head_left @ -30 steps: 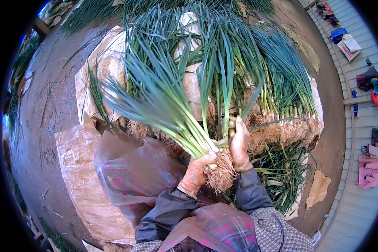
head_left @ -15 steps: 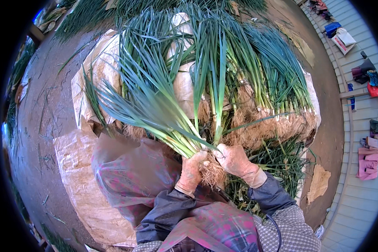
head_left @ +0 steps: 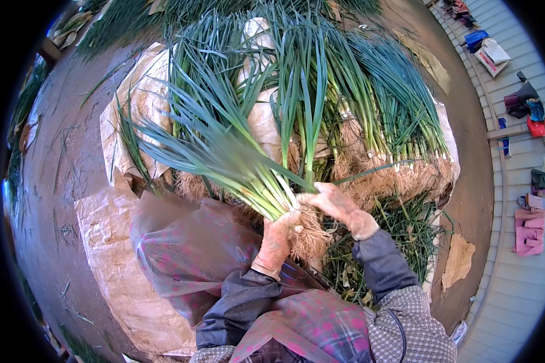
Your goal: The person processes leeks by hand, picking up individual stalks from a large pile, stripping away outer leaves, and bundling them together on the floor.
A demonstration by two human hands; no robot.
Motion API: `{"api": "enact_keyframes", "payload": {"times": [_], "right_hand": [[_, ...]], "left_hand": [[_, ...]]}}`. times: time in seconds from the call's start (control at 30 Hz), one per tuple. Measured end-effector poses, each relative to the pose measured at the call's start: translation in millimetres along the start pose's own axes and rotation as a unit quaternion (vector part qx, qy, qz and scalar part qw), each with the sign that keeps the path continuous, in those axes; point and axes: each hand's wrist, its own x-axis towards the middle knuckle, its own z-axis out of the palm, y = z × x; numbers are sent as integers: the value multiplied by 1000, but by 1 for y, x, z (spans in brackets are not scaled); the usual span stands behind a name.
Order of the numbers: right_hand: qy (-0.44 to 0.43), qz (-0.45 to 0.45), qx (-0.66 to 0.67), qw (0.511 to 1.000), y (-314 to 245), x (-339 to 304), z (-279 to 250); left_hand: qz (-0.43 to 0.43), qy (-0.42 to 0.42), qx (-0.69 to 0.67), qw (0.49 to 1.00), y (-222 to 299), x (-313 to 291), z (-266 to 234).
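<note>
My left hand is closed around the lower stems of a bunch of green onions. The long leaves fan out to the upper left, and the tangled tan roots hang beside the fist. Just above those roots, my right hand is closed, its fingertips pinching the end of a green onion leaf that slants across the bunch. Part of that leaf is blurred. Beyond my hands, more green onions lie in a row, roots toward me.
Tan woven sacking lies under the onions and at my left. Stripped leaves are heaped by my right forearm. A pink and grey cover drapes my lap. Cloths and bags sit along a ribbed pale wall at right; brown ground spreads at left.
My right hand has moved slightly up from the root end of the bunch, with the slanting leaf at its fingertips. More roots show beside my left fist, which keeps its hold.
</note>
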Motion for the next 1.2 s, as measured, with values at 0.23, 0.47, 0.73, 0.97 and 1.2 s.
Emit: {"api": "enact_keyframes", "payload": {"times": [0.23,0.47,0.73,0.97,1.2], "right_hand": [[121,-134,-398,899,-23,-6,23],[2,-80,302,950,-40,-43,8],[-188,-83,36,978,-33,7,-31],[-26,-238,-345,908,-49,-15,-17],[17,-78,189,979,-24,-44,-15]], "left_hand": [[45,51,45,997,6,-6,6],[39,52,-4,998,1,0,-6],[-41,19,-11,999,2,-4,-7],[-81,12,-32,996,6,-5,-11],[-42,-99,-94,990,1,-5,-15]]}}
